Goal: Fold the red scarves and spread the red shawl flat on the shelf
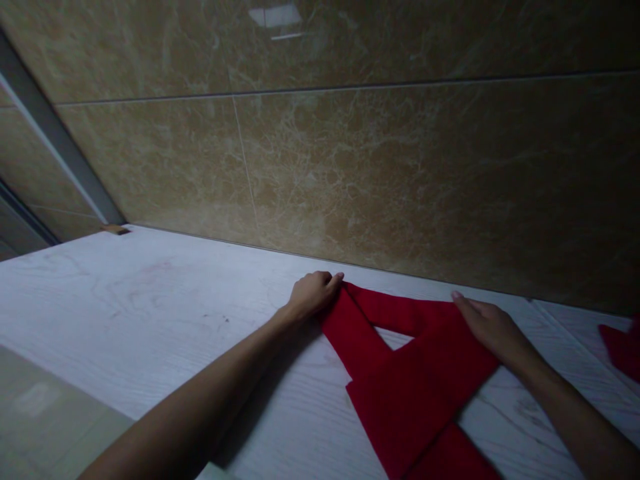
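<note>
Scene: A person leans over a white wood-grain table (150,307) pushed against a tan marble-tiled wall (375,167), both bare forearms reaching toward the table's far edge in dim light.

Cloth: A red cloth (415,387) lies flat near the far edge, right of the table's middle. It is folded into broad bands that cross one another. A small triangle of bare tabletop shows between them.

Left hand: The left hand (313,293) rests at the cloth's far-left point, just short of the wall. Its fingers are curled in and drawn together on that tip, apparently pinching it against the table.

Right hand: The right hand (487,327) lies palm down on the cloth's far-right corner, fingers extended and close together, pressing the fabric flat.

Progress: Judging by the lie of the fabric, several folds are already made, since the bands overlap cleanly and hold sharp edges. The shape looks unfinished, with both far corners still pinned by hand. The near end of the cloth runs out of view at the bottom, so how much remains there cannot be told.

Also in view: A second red piece (620,347) lies at the table's right edge, well apart from the hands. A small wooden block (115,229) sits at the far-left corner where the table meets the wall.
</note>
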A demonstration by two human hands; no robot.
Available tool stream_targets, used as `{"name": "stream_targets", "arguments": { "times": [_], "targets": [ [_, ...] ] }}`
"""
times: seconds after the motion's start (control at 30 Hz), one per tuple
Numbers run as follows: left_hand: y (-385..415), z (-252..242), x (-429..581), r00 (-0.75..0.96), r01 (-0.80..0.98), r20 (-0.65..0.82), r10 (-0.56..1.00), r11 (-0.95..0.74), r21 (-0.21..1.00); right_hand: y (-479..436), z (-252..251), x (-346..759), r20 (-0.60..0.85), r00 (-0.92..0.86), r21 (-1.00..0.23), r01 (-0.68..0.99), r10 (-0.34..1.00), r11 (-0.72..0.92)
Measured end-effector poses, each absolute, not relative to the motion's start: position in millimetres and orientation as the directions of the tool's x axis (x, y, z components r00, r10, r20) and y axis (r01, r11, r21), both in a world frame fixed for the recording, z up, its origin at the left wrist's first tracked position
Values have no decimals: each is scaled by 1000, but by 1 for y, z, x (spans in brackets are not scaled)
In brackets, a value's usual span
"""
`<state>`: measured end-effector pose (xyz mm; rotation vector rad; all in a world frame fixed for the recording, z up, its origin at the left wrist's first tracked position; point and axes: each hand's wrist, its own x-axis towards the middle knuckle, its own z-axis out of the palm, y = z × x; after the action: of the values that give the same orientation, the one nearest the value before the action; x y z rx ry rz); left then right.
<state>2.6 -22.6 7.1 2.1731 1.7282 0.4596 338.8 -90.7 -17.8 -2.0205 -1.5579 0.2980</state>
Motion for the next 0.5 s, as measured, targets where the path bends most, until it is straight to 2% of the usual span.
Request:
{"name": "stream_targets", "arguments": {
  "times": [0.1, 0.33, 0.5],
  "targets": [
    [-23, 8, 3, 214, 880, 42, 976, -212, 426, -91, -20, 340, 196, 277, -577, 809, 941, -118],
    [-22, 7, 3, 217, 892, 26, 976, -209, 401, -90, -21, 341, 210, 287, -571, 812, 935, -121],
    [-22, 6, 3, 225, 891, 27, 974, -217, 399, -92, -17, 338, 173, 305, -587, 796, 936, -151]
  ]
}}
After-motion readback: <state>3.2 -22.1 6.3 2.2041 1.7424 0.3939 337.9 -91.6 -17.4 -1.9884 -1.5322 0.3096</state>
